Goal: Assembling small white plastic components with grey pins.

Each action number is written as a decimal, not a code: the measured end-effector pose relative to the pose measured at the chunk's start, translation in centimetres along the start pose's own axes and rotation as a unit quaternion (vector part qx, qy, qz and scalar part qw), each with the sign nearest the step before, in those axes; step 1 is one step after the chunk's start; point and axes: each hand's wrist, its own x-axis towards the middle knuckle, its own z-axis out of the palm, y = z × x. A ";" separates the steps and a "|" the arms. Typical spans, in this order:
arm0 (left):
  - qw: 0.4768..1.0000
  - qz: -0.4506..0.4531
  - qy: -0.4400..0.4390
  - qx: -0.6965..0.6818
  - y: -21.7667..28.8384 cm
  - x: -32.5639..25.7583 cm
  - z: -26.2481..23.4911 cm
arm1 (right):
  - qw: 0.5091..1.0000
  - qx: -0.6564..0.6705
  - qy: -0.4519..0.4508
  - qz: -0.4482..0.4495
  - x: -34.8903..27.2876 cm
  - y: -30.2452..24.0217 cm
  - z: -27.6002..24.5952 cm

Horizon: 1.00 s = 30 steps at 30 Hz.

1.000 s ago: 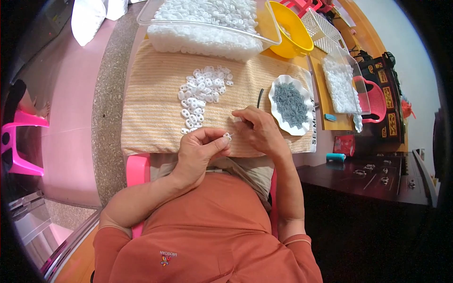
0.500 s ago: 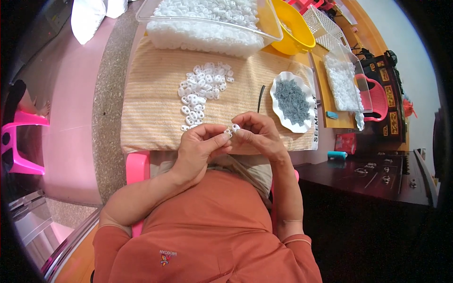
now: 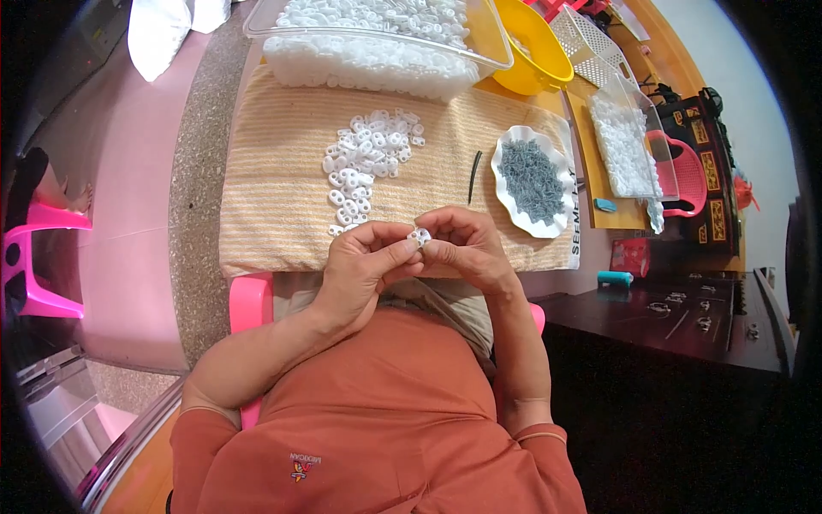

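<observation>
Over the near edge of the striped cloth, my two hands meet fingertip to fingertip. My left hand [image 3: 370, 259] pinches a tiny pale part, mostly hidden by thumb and finger. Thumb and forefinger of my right hand [image 3: 469, 248] are closed on a small white two-holed plastic piece [image 3: 419, 235], which touches the left fingertips. Just beyond lies a loose pile of similar white two-holed pieces [image 3: 370, 147]. To the right stands a white scalloped dish [image 3: 510, 214] heaped with small grey translucent bits [image 3: 534, 182]. A thin black strip [image 3: 474, 177] lies between pile and dish.
A clear plastic bin [image 3: 377, 32] full of white pieces stands at the far edge of the cloth [image 3: 274, 171]. Beside it is a yellow basin [image 3: 535, 81]. Farther right, another bin [image 3: 618, 141] holds white pieces. A pink stool [image 3: 47, 248] stands at left.
The pale part in my left fingers and the white piece in my right were slightly apart; now they are pressed together. My right hand has shifted slightly left.
</observation>
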 end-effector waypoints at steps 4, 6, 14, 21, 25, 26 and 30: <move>1.000 0.003 0.000 -0.004 0.0 0.0 0.0 | 1.000 0.010 0.008 -0.013 0.1 0.8 -1.4; 1.000 0.005 0.001 0.000 0.1 -0.1 0.2 | 1.000 0.013 0.022 -0.013 0.1 1.0 -1.8; 1.000 0.002 0.004 0.000 0.1 0.0 0.0 | 0.997 -0.048 0.047 -0.042 0.4 1.1 -1.4; 1.000 0.006 0.020 0.012 0.0 0.2 -0.1 | 0.997 -0.042 0.069 -0.019 0.5 1.0 -1.2; 1.000 0.006 0.024 0.010 0.1 0.2 -0.1 | 0.996 -0.043 0.069 -0.029 0.6 1.3 -1.5; 1.000 0.006 0.024 0.010 0.0 0.2 -0.1 | 0.996 -0.043 0.066 -0.033 0.5 1.4 -1.6; 1.000 0.004 0.021 0.011 0.1 0.2 -0.1 | 0.996 -0.047 0.059 -0.043 0.5 1.6 -1.7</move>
